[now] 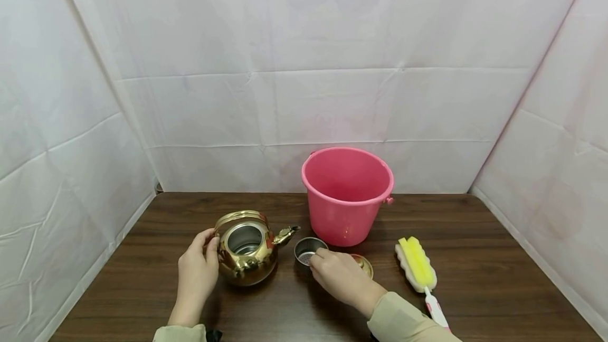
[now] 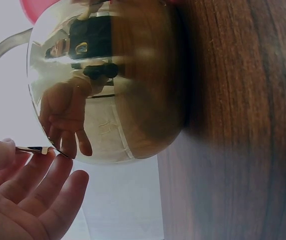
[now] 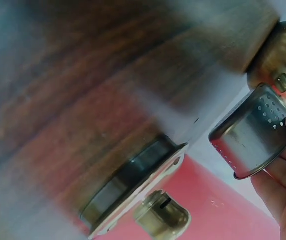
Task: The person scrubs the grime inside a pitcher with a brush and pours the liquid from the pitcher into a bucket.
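My left hand (image 1: 196,272) grips the handle of a shiny gold teapot (image 1: 247,271) at the handle's left end. The teapot stands on the table without its lid, its steel inside showing and its spout towards the right. In the left wrist view, thumb and fingers (image 2: 60,192) pinch the handle (image 2: 5,45) near the pot's body. My right hand (image 1: 344,278) pinches the rim of a steel tea strainer (image 1: 306,249). In the right wrist view the strainer (image 3: 250,135) shows its small holes and is lifted off the table. Beside it lies the gold lid (image 3: 165,217), partly hidden by my hand in the head view.
A pink bucket (image 1: 344,220) stands behind the strainer and lid. To the right lies a yellow and white sponge brush (image 1: 418,265) with a white handle. White cloth walls (image 1: 304,104) enclose the dark wooden table (image 1: 475,273) at the back and sides.
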A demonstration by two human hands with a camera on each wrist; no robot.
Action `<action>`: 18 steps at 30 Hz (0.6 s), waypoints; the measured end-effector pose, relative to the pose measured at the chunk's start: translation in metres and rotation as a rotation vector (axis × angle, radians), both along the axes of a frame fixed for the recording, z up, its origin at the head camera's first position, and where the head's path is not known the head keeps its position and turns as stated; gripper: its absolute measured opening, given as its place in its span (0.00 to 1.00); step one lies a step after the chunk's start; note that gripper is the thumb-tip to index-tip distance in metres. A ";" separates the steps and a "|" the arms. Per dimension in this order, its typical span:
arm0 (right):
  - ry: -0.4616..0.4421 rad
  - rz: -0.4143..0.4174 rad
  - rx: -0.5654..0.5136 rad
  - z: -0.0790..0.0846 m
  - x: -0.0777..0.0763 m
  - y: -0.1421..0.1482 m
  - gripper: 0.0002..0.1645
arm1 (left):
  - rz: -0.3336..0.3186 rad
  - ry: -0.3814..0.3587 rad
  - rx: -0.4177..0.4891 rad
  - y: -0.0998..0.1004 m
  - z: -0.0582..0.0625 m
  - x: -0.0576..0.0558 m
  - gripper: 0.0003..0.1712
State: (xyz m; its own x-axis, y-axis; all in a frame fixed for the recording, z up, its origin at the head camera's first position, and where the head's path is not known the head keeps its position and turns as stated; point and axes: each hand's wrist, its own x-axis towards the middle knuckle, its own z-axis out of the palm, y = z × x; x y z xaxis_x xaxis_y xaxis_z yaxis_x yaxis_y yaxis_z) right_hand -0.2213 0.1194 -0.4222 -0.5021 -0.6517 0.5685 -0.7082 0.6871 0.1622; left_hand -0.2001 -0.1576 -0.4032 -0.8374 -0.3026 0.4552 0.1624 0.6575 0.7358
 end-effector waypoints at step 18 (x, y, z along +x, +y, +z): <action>-0.016 -0.002 0.017 -0.004 0.000 0.002 0.12 | 0.003 0.006 -0.006 0.000 0.000 0.000 0.14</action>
State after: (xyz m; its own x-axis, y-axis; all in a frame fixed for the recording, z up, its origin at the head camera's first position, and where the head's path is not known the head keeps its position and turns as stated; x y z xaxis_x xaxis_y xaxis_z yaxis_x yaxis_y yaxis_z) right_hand -0.2213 0.1210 -0.4260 -0.5122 -0.6605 0.5490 -0.7098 0.6854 0.1624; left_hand -0.1999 -0.1580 -0.4033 -0.8337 -0.3023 0.4622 0.1647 0.6626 0.7306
